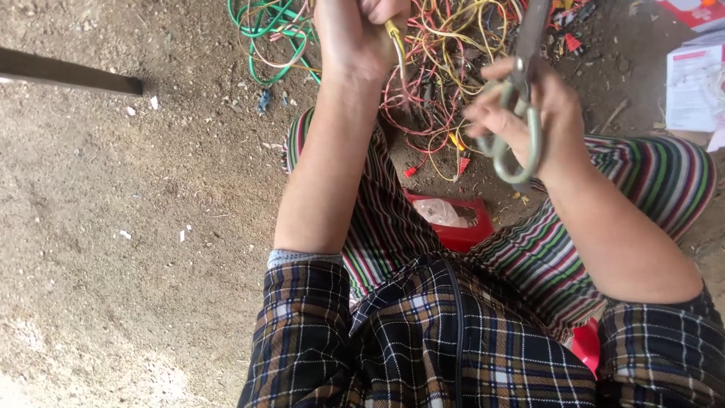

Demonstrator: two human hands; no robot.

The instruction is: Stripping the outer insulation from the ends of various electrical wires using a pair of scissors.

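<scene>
Yellow wire [394,38] was clenched in left hand [353,34]; right hand [521,113] grasped scissors [521,98]. Advisable: keep wire taut, blades square.

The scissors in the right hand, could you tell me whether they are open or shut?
Cannot tell: the scissors run out of the top of the picture, so only the handles show, gripped in the right hand.

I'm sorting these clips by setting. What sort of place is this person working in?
Probably an informal outdoor or shed work spot, not a proper workshop: bare dirt ground, a tangled pile of coloured wires lying on it, and paper scraps strewn about. The right hand holds scissors.
</scene>
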